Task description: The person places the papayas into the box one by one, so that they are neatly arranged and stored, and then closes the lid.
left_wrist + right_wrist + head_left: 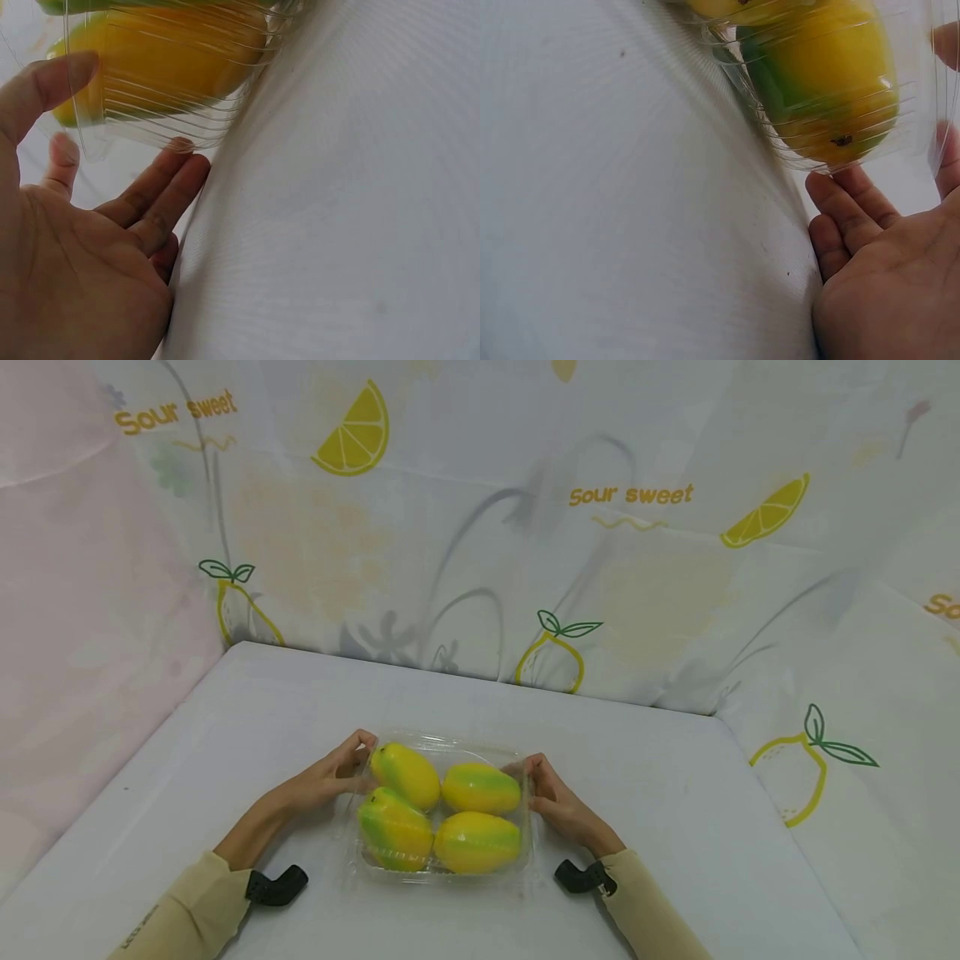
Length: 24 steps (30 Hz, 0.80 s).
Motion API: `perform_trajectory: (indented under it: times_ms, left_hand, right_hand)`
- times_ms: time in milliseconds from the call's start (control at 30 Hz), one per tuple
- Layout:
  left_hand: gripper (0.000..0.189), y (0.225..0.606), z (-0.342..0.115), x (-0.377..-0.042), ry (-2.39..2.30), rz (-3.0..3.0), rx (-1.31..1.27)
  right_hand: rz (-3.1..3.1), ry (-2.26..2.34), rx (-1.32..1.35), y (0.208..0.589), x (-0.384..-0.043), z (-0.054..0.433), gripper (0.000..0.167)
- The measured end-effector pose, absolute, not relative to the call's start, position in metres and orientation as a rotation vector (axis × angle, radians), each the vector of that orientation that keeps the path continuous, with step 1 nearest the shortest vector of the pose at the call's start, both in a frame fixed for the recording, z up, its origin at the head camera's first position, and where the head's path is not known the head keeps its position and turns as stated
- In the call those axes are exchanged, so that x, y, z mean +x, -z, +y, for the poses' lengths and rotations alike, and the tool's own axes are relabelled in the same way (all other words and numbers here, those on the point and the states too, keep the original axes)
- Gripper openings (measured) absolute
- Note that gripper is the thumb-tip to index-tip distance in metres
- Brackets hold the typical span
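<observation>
A clear plastic clamshell box [442,878] with ribbed walls sits on the white table, its lid down over several yellow-green fruits [480,843] that look like mangoes. At the box's left side, my left hand [330,777] grips the edge. In the left wrist view its thumb [82,71] lies on the rim, while other fingertips [180,146] touch the lower wall. My right hand [558,802] holds the opposite side, thumb and index finger near the rim. Its lower fingertips [821,184] meet the ribbed wall beside one fruit [832,82]. The rim hides part of each grip.
The white table [637,760] stretches around the box. Behind it hangs a pale cloth [465,527] printed with lemons and lettering, and a pinkish cloth [75,610] hangs on the left. A black wrist mount [277,887] sticks out from each sleeve.
</observation>
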<state>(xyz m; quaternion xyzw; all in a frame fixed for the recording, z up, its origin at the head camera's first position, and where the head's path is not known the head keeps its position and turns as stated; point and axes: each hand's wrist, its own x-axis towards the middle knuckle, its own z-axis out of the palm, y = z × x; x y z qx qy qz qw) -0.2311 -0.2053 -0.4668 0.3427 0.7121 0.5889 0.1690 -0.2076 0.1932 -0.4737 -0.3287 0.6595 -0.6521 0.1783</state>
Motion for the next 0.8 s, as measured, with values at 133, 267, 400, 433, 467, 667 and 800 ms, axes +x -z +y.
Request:
perform_trajectory:
  times_ms: [133, 267, 400, 433, 467, 667, 800]
  left_hand:
    - [0.034, 0.4649, -0.2047, -0.2304, -1.654, 2.056, 0.946]
    - [0.032, 0.4654, -0.2051, -0.2312, -1.637, 2.072, 0.909]
    - [0.022, 0.4682, -0.2075, -0.2332, -1.633, 2.065, 0.855]
    - [0.021, 0.4689, -0.2083, -0.2337, -1.638, 2.056, 0.845]
    - [0.020, 0.4694, -0.2089, -0.2340, -1.645, 2.043, 0.839]
    - [0.021, 0.4693, -0.2110, -0.2333, -1.698, 1.959, 0.878]
    - [0.021, 0.4676, -0.2102, -0.2319, -1.707, 1.947, 0.864]
  right_hand:
    - [1.873, 1.839, -0.949, 0.4738, -0.2085, 0.1937, 0.028]
    - [1.869, 1.839, -0.954, 0.4732, -0.2089, 0.1938, 0.028]
    - [1.877, 1.828, -0.924, 0.4737, -0.2088, 0.1947, 0.029]
    - [1.880, 1.825, -0.914, 0.4741, -0.2088, 0.1948, 0.029]
    - [1.882, 1.824, -0.909, 0.4742, -0.2085, 0.1951, 0.029]
    - [1.878, 1.823, -0.904, 0.4736, -0.2076, 0.1952, 0.030]
    - [1.887, 1.815, -0.912, 0.4734, -0.2081, 0.1950, 0.029]
